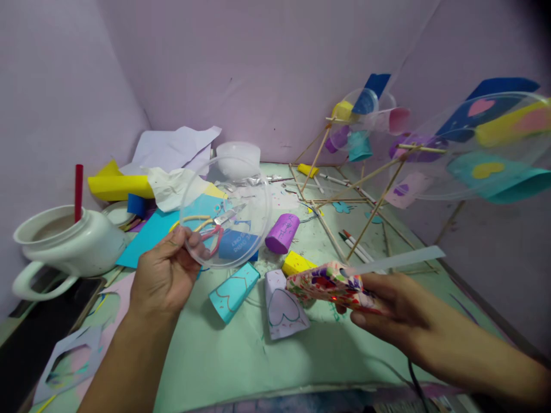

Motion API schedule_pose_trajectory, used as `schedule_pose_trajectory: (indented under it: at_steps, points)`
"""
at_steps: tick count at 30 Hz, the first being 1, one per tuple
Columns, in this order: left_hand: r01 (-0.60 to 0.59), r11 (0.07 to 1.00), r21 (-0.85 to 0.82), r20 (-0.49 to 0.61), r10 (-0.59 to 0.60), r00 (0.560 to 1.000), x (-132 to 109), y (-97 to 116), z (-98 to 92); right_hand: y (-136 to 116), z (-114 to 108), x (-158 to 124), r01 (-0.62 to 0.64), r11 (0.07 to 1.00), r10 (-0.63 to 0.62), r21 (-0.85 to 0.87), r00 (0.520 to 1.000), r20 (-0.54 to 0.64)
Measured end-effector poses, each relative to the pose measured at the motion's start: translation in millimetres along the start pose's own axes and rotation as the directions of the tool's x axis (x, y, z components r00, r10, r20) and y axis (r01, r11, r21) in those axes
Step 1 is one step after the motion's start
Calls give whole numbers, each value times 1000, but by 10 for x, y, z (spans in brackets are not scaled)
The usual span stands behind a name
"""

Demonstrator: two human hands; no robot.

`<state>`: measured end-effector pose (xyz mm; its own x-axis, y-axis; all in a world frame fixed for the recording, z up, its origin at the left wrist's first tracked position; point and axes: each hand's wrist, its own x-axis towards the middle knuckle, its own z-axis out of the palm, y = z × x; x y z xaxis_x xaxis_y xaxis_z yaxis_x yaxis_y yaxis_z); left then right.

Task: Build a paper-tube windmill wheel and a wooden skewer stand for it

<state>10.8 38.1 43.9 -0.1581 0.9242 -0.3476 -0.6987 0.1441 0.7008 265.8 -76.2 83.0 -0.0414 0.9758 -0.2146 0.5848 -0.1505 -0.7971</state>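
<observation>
My left hand (166,278) pinches the near left rim of a round clear plastic lid (255,192), raised and tilted over the table. Through the lid I see scissors (226,217) and blue paper. My right hand (407,304) grips a glue gun (321,281) wrapped in floral covering, a small red light glowing on it. A translucent glue stick (400,260) juts from its rear. Below and between both hands lie a turquoise paper roll (235,292) and a lilac one (286,310), each with a drawn heart, plus a purple roll (282,234) and a yellow roll (297,263).
On the right stands a stick frame (379,203) bearing clear discs with coloured paper cups. Markers (357,246) lie beneath it. At left are a white pot (86,241) and a dark phone-like slab (51,321). A white bowl (238,160) and paper sheets sit behind.
</observation>
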Motion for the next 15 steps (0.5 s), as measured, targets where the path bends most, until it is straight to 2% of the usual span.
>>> schedule_pose_trajectory:
  at_steps: [4, 15]
  points:
    - [-24, 998, 54, 76, 20, 997, 27, -9, -35, -31, 28, 30, 32, 999, -32, 2, 999, 31]
    - [-5, 998, 63, 60, 1, 998, 36, -11, -33, -90, -6, 22, 52, 981, -46, -189, 998, 37]
